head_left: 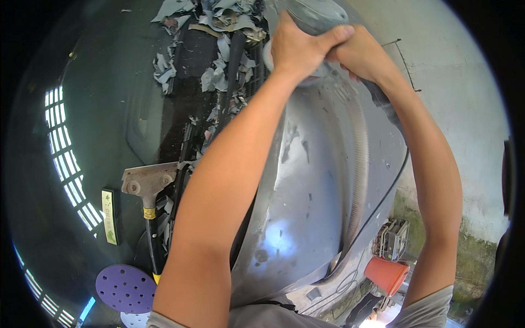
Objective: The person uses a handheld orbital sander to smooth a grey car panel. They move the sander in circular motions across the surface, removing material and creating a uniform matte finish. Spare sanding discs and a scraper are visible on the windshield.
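1. Your left hand (298,49) lies over the sander (320,13), thumb stretched across to your other hand; its fingertips are hidden, so you cannot tell how tightly they close.
2. Your right hand (363,52) curls round the dark handle (380,97), touching your left thumb.
3. The sander, blurred, is at the far end of the grey panel (311,186), near its left edge.
4. From it a ribbed hose (359,147) runs back over the panel to the near edge, with a black cable (383,195) along the right edge.
5. Torn scraps (216,76) gather beyond the panel's left edge, by the dark glass (104,131).
6. On the glass, near its right edge, you have a scraper (146,183); a slim pale box (110,217) is just left of it.
7. Toward the glass's near edge lies a purple perforated disc (124,287), partly over a white disc (134,319).
8. Past the panel's right edge is a red bucket (386,275).
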The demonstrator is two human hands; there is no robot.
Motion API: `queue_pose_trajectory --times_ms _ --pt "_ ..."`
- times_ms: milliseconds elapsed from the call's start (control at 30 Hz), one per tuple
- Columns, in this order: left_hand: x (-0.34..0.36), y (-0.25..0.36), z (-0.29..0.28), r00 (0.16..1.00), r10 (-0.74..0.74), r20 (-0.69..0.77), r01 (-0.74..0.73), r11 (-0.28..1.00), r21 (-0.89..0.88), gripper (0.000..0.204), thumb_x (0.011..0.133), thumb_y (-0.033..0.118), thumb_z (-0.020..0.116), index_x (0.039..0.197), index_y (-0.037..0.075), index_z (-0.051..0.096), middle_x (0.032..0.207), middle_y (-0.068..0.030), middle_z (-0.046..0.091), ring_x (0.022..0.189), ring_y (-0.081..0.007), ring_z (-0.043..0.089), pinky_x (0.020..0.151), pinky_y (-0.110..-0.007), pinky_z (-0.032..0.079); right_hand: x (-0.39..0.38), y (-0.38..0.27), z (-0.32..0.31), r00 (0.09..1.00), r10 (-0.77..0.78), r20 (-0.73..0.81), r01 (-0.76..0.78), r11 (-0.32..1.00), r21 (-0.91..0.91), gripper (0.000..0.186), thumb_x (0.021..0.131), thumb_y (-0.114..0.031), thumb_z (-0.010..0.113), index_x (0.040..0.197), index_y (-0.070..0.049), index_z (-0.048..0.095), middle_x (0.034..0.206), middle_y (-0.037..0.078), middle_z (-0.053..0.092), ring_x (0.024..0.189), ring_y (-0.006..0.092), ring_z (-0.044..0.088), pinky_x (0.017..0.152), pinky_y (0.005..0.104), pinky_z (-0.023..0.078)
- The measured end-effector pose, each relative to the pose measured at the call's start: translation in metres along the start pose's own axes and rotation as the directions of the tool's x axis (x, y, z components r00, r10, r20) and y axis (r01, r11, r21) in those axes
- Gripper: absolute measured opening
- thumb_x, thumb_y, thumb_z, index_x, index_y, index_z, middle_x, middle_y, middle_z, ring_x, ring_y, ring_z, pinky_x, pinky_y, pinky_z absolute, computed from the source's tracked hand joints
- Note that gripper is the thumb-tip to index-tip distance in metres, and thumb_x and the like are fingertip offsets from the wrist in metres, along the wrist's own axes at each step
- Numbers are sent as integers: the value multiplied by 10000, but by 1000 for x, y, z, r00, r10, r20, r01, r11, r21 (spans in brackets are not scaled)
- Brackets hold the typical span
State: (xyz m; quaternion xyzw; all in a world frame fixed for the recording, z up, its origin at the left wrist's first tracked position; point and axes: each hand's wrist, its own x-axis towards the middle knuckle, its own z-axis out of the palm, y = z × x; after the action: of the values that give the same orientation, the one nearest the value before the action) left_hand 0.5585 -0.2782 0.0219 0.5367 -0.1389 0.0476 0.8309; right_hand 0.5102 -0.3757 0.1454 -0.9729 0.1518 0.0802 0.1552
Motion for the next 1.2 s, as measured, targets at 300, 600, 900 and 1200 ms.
queue_pose_trajectory --times_ms 300,600,900,1200 --pt "-92 31 -5 987 7 -160 -21 996 -89 968 718 527 999 1346 -64 558 1236 -192 710 1122 -313 717 1007 -436 572 -78 -5 12 979 -191 -73 177 971 -163 327 848 -134 700 1052 122 695 1001 371 756 969 534 752 855 532 611" --pt "-81 25 -10 979 -92 -181 93 996 -3 1069 588 697 981 1196 -93 594 1136 -265 697 1121 -443 682 963 -562 527 -70 -18 15 999 -26 24 28 996 -90 459 844 -146 777 1221 100 686 1119 339 773 1094 495 755 951 514 599" --pt "-194 65 -24 954 -64 -291 129 969 209 1183 613 778 917 1355 -74 564 1265 -275 640 1246 -457 594 1098 -579 422 -162 -15 26 967 -229 115 237 969 -69 564 794 -18 759 1337 89 645 1178 320 772 1186 480 739 1012 486 592" --pt "-149 50 -26 966 -64 -251 115 974 194 1178 591 786 923 1330 -67 583 1249 -252 659 1235 -452 601 1116 -597 407 -130 -22 31 989 -143 26 145 981 -130 500 811 -55 784 1280 80 674 1117 320 783 1107 461 775 949 482 610"
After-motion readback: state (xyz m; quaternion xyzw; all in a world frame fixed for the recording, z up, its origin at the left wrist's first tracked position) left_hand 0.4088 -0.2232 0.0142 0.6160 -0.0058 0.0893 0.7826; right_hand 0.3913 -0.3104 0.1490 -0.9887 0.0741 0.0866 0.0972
